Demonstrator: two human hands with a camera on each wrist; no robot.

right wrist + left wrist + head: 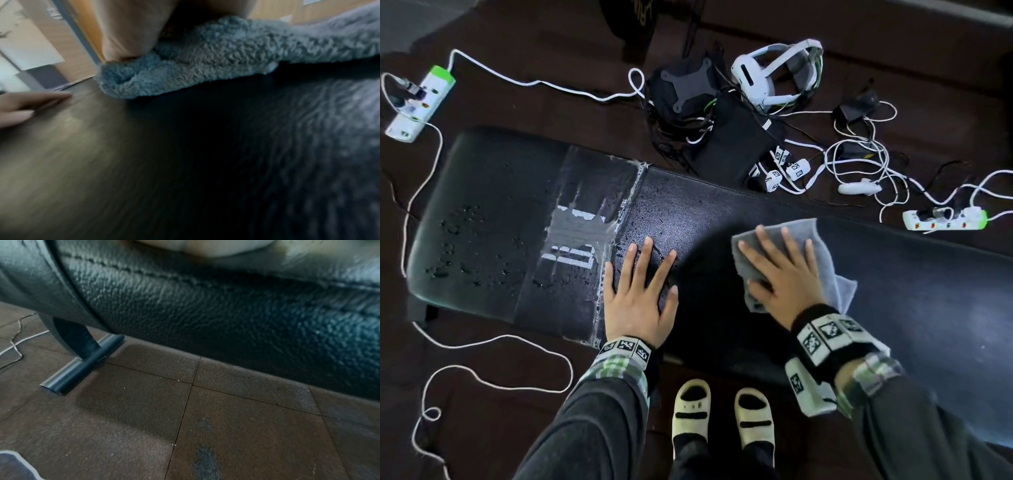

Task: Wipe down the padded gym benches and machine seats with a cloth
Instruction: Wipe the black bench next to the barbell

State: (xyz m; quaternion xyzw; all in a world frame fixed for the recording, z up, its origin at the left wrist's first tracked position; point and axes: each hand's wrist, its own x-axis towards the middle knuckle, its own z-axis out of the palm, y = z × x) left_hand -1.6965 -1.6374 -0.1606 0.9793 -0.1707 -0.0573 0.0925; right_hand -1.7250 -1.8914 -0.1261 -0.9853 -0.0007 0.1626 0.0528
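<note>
Black padded vinyl covers the bench (pixel 722 219), which runs from left to right across the head view over a dark brown tiled floor (pixel 226 426). A grey fleecy cloth (pixel 822 260) lies on the bench top towards the right, and the right hand (pixel 780 274) is flat on it, its fingers straight and spread apart, pressing the cloth down onto the padding; part of the cloth sticks out to the right of the hand. From the right wrist view the cloth (pixel 205 65) shows bunched under the palm against the dark surface. The left hand (pixel 640 294) rests flat on the bare bench just left of the cloth, not touching it, fingers straight and fanned apart. Left of this hand a strip of clear tape with faded white lettering (pixel 575 240) crosses the padding, and water droplets (pixel 458 246) bead on the far-left end. The left wrist view shows the bench's grained side and a dark metal foot (pixel 80 363) on the floor. Beyond the bench lie a white headset (pixel 774 72), tangled white cables (pixel 859 157) and two white power strips, one at the far left (pixel 421 102) and one at the right (pixel 945 219). White slippers (pixel 722 411) stand at the near edge.
</note>
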